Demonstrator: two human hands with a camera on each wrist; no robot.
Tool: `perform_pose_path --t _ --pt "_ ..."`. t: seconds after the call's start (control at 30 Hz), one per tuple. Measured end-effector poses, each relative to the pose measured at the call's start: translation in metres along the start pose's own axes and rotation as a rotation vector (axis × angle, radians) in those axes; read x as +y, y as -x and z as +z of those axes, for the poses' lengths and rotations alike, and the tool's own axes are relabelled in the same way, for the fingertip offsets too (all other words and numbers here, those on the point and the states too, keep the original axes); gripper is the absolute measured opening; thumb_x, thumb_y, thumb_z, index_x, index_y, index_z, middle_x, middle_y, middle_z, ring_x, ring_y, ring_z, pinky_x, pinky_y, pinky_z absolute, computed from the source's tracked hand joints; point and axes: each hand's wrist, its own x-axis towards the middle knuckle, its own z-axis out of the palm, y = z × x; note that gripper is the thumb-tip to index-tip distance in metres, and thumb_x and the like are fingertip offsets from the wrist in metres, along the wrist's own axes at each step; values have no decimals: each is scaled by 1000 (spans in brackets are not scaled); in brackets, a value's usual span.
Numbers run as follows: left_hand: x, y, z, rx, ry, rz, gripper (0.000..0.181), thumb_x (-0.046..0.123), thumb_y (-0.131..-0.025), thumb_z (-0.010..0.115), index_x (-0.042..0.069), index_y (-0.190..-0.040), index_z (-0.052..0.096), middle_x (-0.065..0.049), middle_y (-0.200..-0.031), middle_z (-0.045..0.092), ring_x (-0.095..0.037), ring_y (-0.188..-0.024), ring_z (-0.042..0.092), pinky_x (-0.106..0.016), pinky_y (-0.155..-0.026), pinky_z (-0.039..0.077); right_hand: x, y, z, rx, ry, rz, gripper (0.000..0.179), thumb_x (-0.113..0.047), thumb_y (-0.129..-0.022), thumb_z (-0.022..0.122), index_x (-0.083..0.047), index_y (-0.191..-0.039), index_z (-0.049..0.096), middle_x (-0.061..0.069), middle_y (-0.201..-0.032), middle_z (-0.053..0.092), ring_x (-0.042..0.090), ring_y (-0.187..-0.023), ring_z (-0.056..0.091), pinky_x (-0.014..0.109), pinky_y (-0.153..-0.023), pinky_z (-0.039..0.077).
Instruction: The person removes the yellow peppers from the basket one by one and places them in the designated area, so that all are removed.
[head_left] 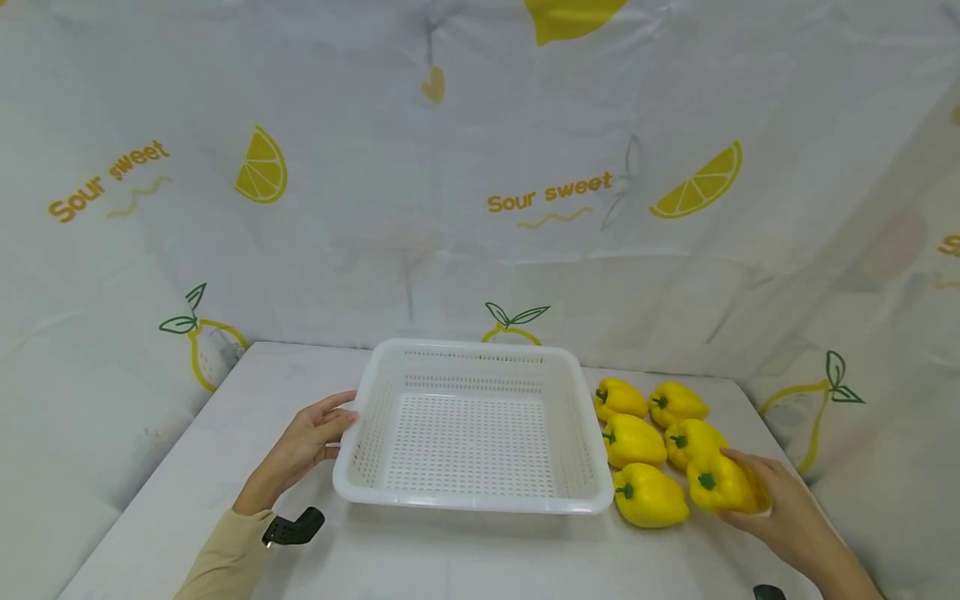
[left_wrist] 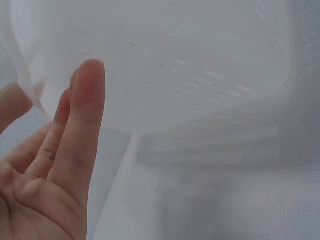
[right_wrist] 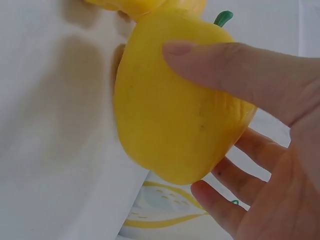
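Observation:
A white perforated plastic basket (head_left: 472, 502) stands in the middle of the table, with nothing inside it. At its left rim my left hand (head_left: 311, 433) holds the edge. The left wrist view shows that hand's fingers (left_wrist: 82, 115) by the outer wall of the basket (left_wrist: 200, 45), the thumb by the rim. On the right, my right hand (head_left: 780, 508) grips a yellow bell pepper (head_left: 722, 483) with a green stem. Close up in the right wrist view, the thumb (right_wrist: 215, 62) lies across the held pepper (right_wrist: 165, 110), fingers around its far side.
Several other yellow bell peppers (head_left: 633, 440) lie in two columns right of the basket, close to its wall. The white table (head_left: 420, 550) ends at a back edge against a hanging lemon-print cloth (head_left: 420, 208). A black wrist device (head_left: 295, 527) sits by the left sleeve.

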Motion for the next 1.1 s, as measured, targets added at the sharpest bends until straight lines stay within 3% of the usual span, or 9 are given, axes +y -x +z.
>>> perform_pose_path --t 0.23,0.47,0.9,1.1 --pt "0 -1 1 -9 0 6 66 25 -102 56 0 -155 25 -2 -116 67 -14 -96 71 -36 -81 61 8 1 6 -28 -16 -30 80 -10 -72 85 8 -139 45 42 -130 43 56 -114 46 72 -91 41" --pt "0 -2 0 -9 5 4 67 25 -102 57 1 -155 25 -1 -114 67 -15 -95 72 -35 -80 62 11 -3 12 -60 -37 -21 79 -6 -73 84 7 -140 44 43 -130 41 58 -115 44 75 -91 39" --pt "1 0 0 6 0 -6 68 27 -102 57 1 -155 25 -1 -114 66 -13 -97 71 -35 -81 61 13 -10 18 -101 -45 13 81 -8 -73 85 7 -141 42 42 -132 41 58 -116 43 76 -92 38" --pt "3 1 1 41 -37 -13 67 27 -101 59 2 -154 27 -2 -113 66 -13 -93 71 -34 -79 61 11 -11 15 -125 -45 19 87 -19 -74 86 9 -142 39 44 -133 39 59 -116 42 75 -93 37"
